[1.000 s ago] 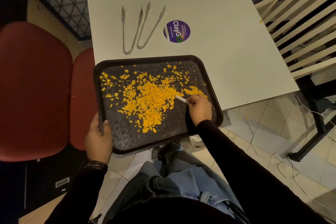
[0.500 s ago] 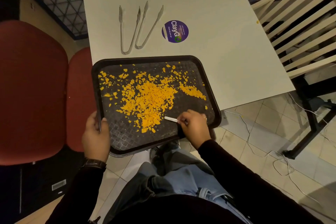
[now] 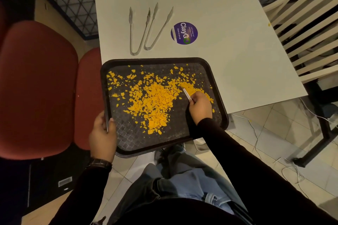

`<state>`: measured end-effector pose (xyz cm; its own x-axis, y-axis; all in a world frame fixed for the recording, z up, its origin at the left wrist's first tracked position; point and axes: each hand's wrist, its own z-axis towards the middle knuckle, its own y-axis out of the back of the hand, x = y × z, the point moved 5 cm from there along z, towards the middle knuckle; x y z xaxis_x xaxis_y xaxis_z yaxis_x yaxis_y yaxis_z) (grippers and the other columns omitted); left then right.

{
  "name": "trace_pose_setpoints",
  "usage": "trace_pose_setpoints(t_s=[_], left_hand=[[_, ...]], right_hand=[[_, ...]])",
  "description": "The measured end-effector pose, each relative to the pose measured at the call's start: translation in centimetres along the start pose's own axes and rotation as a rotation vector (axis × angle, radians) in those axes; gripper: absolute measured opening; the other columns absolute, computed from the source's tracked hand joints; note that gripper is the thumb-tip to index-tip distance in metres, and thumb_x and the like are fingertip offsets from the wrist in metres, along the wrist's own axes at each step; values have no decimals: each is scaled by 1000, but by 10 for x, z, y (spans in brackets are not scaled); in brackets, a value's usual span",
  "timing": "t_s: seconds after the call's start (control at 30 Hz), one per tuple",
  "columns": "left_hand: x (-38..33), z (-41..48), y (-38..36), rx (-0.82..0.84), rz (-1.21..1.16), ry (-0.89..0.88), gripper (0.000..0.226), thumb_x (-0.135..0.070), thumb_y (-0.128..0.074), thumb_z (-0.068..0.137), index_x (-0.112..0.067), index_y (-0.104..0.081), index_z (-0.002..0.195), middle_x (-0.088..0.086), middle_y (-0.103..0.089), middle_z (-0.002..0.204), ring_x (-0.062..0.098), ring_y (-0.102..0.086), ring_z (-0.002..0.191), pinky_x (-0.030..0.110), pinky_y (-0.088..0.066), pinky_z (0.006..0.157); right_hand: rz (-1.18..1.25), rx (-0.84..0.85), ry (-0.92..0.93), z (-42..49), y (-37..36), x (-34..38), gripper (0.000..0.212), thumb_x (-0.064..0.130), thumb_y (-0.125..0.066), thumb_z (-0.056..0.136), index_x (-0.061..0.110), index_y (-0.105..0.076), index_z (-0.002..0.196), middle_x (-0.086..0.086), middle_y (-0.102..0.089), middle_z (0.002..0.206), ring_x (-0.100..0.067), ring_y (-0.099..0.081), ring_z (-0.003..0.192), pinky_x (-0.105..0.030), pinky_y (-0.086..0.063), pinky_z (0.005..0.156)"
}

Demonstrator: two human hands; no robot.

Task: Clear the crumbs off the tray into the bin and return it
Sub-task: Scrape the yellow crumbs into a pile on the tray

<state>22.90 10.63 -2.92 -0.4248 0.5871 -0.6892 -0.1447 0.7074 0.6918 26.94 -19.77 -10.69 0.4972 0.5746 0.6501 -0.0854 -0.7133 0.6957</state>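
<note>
Stage: early, nothing binned | black plastic tray (image 3: 217, 97) mid-frame, half off white table (image 3: 228, 23), orange crumbs (image 3: 155, 100) heaped centrally | left hand (image 3: 102, 133) clamps left rim | right hand (image 3: 200, 108) pinches thin white stick (image 3: 187, 94) | left: tip, return; no bin visible

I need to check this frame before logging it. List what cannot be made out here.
- Bin: nowhere in the head view; its place is unknown.
- White tool: its handle is hidden inside the right hand, so what it is stays unclear.
- Tray: the near right corner is covered by the right sleeve.
- Sticker: the small print is too fine to read.
- Left hand: its fingers under the tray are hidden.
</note>
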Motion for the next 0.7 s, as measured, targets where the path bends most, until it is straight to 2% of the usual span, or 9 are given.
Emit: trace_pose_setpoints(t_s=[0.07, 0.2, 0.3, 0.43, 0.63, 0.7], left_hand=[[1, 0, -1, 0, -6, 1, 39, -19, -49, 93, -16, -47, 132, 24, -67, 104, 35, -62, 86, 29, -40, 71], [1, 4, -2, -27, -16, 2, 37, -18, -50, 93, -14, -50, 129, 21, -68, 104, 35, -63, 88, 28, -38, 71], [0, 5, -1, -27, -25, -2, 36, -19, -49, 93, -15, -50, 128, 17, -69, 107, 31, -63, 90, 28, -38, 72], [-5, 2, 1, -38, -32, -16, 36, -17, -49, 93, -12, -50, 129, 15, -68, 111, 26, -61, 93, 26, -37, 75], [-3, 2, 1, -49, -29, -15, 36, -18, -49, 93, -14, -51, 128, 13, -68, 111, 30, -62, 98, 25, -37, 75], [-2, 1, 1, -44, -29, -16, 36, -18, -49, 93, -15, -50, 128, 14, -69, 108, 31, -62, 94, 26, -37, 73]], right_hand=[[-13, 5, 28, -3, 2, 2, 6, 5, -53, 87, 8, -57, 85, -11, -59, 88, -22, -52, 75, -28, -40, 69], [-42, 46, 187, -30, 7, 9, 22, 5, -56, 84, 23, -52, 71, -6, -61, 87, -23, -54, 80, -38, -47, 72], [-132, 185, 378, -60, 3, 11, 9, 10, -61, 82, 20, -62, 81, -2, -61, 85, -21, -53, 82, -40, -43, 74], [-221, 324, 541, -89, -8, 9, 11, 11, -61, 83, 21, -66, 85, -1, -64, 91, -22, -55, 89, -35, -35, 75], [-187, 278, 454, -80, -21, 15, 6, 14, -59, 86, 17, -64, 85, -3, -61, 87, -23, -53, 86, -31, -29, 72], [-154, 236, 403, -70, -21, 19, 5, 12, -58, 85, 14, -62, 85, -6, -61, 87, -26, -54, 84, -34, -36, 71]])
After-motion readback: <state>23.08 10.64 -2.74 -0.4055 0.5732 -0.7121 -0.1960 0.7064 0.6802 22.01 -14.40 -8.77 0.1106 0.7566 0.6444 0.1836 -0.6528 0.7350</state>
